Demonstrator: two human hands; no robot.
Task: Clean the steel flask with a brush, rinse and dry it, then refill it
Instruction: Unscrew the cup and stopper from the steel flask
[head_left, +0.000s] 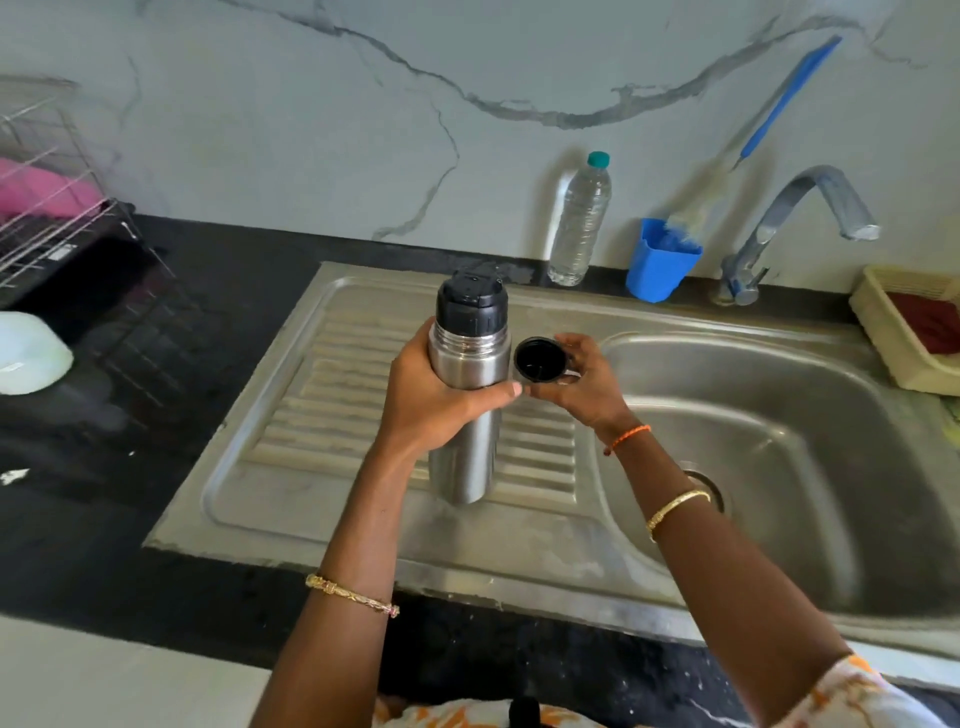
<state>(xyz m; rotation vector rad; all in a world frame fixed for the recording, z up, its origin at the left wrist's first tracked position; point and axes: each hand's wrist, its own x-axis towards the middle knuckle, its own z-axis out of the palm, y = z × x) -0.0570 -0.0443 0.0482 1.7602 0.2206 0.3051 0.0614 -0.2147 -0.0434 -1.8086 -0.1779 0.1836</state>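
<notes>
Over the ribbed steel sink drainboard (322, 415), your left hand (431, 400) grips the tall steel flask (467, 415) upright. Your right hand (582, 384), just beside it, pinches the removed black-lined cup lid (537, 359); the black inner stopper (471, 299) remains on.

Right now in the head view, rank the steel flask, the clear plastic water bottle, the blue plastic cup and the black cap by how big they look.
1. Steel flask, though nearest the camera.
2. Clear plastic water bottle.
3. Blue plastic cup.
4. Black cap, held by the right hand.

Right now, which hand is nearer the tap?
Right. The right hand, holding the flask's cup lid, is beside the sink basin, below the tap; the left hand grips the flask farther left.
</notes>
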